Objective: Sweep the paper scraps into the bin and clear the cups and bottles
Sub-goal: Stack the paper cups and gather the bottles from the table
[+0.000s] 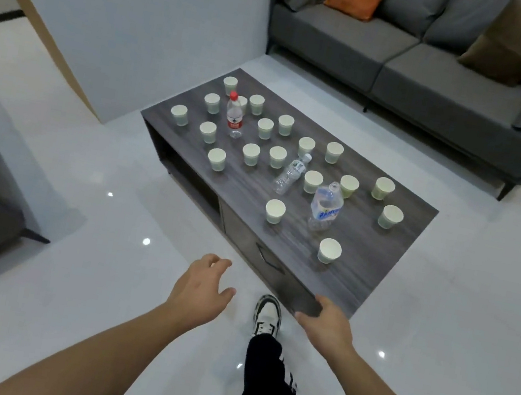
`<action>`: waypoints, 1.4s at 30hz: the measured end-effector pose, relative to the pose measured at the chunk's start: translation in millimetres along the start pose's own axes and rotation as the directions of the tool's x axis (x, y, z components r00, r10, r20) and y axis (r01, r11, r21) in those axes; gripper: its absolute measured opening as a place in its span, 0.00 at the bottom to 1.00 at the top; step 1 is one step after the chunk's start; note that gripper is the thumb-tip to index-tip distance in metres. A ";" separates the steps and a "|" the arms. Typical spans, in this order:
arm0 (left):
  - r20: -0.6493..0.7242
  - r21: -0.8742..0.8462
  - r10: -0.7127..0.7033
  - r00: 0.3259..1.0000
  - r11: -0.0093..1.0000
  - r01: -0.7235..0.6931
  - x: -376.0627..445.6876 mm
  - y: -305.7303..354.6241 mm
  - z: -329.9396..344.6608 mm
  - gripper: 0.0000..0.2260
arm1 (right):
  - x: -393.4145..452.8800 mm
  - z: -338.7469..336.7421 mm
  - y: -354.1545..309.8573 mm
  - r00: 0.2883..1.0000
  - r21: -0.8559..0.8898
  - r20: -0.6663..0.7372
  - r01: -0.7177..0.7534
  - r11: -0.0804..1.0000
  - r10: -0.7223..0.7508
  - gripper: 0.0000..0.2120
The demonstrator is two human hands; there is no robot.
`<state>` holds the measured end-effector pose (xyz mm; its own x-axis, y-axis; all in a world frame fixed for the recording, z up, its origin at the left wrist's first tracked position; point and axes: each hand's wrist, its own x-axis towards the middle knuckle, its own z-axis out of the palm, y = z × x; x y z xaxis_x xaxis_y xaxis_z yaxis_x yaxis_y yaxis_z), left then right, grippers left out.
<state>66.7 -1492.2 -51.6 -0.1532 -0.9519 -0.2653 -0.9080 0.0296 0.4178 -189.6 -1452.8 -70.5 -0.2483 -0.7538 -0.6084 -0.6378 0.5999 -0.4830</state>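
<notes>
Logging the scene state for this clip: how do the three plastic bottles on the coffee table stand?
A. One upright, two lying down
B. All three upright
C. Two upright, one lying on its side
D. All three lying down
C: the red-capped bottle and the blue-labelled bottle stand upright, while the clear bottle lies on its side among the cups.

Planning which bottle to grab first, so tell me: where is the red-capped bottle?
In the head view, the red-capped bottle stands upright at the far left end of the coffee table, ringed by paper cups.
</notes>
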 end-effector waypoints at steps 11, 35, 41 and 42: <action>0.200 0.154 -0.162 0.966 0.979 0.132 194.8 -5.1 -6.8 0.26 | 208.0 -32.4 -44.2 0.976 -0.062 -0.006 -0.216 0.974 0.216 0.30; 0.335 0.191 -0.169 0.927 0.976 0.109 406.1 -56.1 24.5 0.21 | 337.3 30.2 -176.2 0.979 -0.041 -0.201 0.028 0.999 -0.036 0.26; 0.118 0.300 0.042 0.992 0.951 -0.076 493.4 -108.4 -26.4 0.29 | 370.0 89.4 -196.0 0.978 -0.219 -0.018 -0.208 0.953 0.209 0.29; 0.107 0.310 0.011 0.994 0.950 -0.044 509.1 -121.0 -31.1 0.31 | 372.5 97.2 -196.8 0.969 -0.226 -0.003 -0.243 0.943 0.248 0.29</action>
<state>110.7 -1989.8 -210.3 -0.2041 -0.9136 -0.3518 -0.9765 0.1647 0.1387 -85.7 -1825.6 -263.3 -0.4014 -0.5819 -0.7073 -0.7063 0.6883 -0.1656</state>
